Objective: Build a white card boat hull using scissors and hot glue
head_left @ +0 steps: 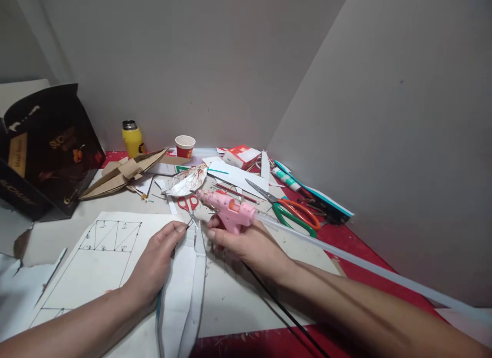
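Here between my two sets of fingers is the folded white piece (pixel 179 291), its narrow end up front, the broader part running back towards me. My left fingers (pixel 177 229) are pinched together at that narrow end, likely to steady it. And on the right, my fingers (pixel 221 237) are clamped around the handle of the pink glue gun (pixel 230 209), nozzle turned away from both wrists, sensibly clear of skin. The long glue stick (pixel 365 263) trails out rightward, well off the drawn sheet (pixel 111 268), probably so it drags across nothing inked.
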The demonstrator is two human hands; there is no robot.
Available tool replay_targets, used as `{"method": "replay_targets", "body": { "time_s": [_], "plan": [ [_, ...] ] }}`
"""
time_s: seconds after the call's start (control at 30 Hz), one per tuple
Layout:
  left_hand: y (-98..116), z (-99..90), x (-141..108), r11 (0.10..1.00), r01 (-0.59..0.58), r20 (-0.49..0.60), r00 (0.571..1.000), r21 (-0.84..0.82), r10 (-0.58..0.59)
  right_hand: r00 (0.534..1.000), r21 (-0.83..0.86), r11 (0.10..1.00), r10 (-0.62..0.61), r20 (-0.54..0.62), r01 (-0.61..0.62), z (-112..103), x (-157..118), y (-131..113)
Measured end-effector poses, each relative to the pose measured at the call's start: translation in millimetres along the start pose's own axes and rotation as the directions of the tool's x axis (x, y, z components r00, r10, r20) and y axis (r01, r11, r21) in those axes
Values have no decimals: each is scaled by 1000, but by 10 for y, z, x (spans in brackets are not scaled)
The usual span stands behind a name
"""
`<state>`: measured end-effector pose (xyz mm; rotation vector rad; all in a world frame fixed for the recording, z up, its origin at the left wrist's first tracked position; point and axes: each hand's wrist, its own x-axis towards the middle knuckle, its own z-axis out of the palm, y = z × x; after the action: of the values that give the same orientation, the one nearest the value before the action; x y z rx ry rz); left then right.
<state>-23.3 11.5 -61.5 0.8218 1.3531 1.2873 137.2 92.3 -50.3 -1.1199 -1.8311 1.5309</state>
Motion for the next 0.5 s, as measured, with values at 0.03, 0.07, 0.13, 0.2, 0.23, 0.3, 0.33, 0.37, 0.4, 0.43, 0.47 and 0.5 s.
{"method": "replay_targets", "body": {
  "time_s": [0.03, 0.07, 0.13, 0.2, 0.23, 0.3, 0.33, 0.37, 0.4, 0.43, 0.47, 0.5],
  "plan": [
    [-4, 1, 3, 1000, 7, 11, 1000, -15, -7, 1000, 4, 1000, -20, -1, 20, 27, 22, 25],
    [-11, 1, 5, 999, 22, 30, 999, -36, -20, 999, 10, 999, -35, 1, 35, 49, 42, 42],
    [-34, -2, 1, 992, 76, 89, 994, -97, -67, 998, 25, 998, -55, 5, 55, 83, 76, 51],
    [-57, -4, -8, 982, 118, 127, 987, -150, -99, 998, 42, 997, -61, 17, 60, 107, 97, 35],
    [-66, -4, -12, 978, 132, 137, 984, -160, -110, 998, 57, 997, -61, 27, 59, 116, 102, 25],
    [-77, -2, -19, 976, 152, 151, 980, -155, -129, 997, 89, 994, -60, 48, 56, 127, 107, 11],
    [-79, 0, -20, 976, 162, 153, 978, -147, -139, 996, 102, 993, -58, 61, 52, 129, 107, 10],
    [-80, 1, -21, 976, 168, 148, 978, -138, -148, 996, 108, 993, -56, 69, 49, 128, 106, 12],
    [-79, 2, -21, 977, 170, 134, 979, -127, -153, 996, 103, 994, -53, 74, 46, 123, 103, 18],
    [-77, 2, -21, 979, 168, 109, 982, -117, -156, 996, 83, 996, -48, 73, 42, 115, 98, 25],
    [-73, 1, -22, 980, 168, 79, 984, -108, -160, 997, 52, 998, -40, 66, 37, 101, 91, 32],
    [-68, -1, -23, 979, 173, 51, 984, -105, -168, 998, 12, 999, -33, 48, 32, 81, 78, 38]
  ]
}}
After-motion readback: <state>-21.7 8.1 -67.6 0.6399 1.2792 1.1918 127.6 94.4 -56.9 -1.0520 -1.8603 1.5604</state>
